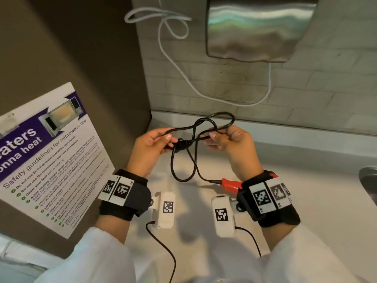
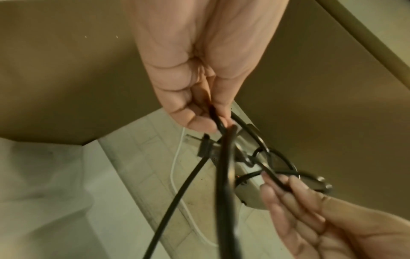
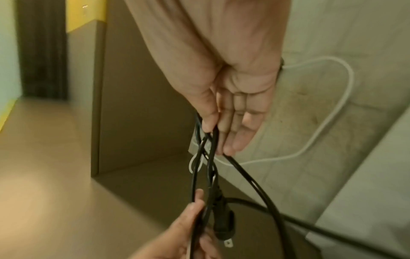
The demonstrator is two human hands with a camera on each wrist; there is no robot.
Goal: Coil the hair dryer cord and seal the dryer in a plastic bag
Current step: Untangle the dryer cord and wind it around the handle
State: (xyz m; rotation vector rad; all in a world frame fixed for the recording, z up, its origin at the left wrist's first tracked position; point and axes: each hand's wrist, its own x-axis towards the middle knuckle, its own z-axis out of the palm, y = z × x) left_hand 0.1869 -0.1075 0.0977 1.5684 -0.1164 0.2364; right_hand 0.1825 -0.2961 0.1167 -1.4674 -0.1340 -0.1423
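Note:
Both hands hold the hair dryer's black cord (image 1: 193,137) above the counter. My left hand (image 1: 155,146) pinches one end of its loops between thumb and fingers, beside the black plug (image 1: 182,144). My right hand (image 1: 228,139) pinches the other end of the loops. One long loop hangs down to the counter, and the cord runs on to the red hair dryer (image 1: 230,185), mostly hidden under my right wrist. The left wrist view shows the left hand (image 2: 208,121) pinching the cord (image 2: 226,175). The right wrist view shows the right hand (image 3: 213,129) pinching the cord (image 3: 255,184) above the plug (image 3: 221,226). No plastic bag is in view.
A white counter (image 1: 295,180) runs under my hands. A steel hand dryer (image 1: 257,27) hangs on the tiled wall, with a white cable (image 1: 177,66) drooping below it. A microwave safety poster (image 1: 51,156) hangs on the brown panel to the left. A sink rim (image 1: 369,180) lies far right.

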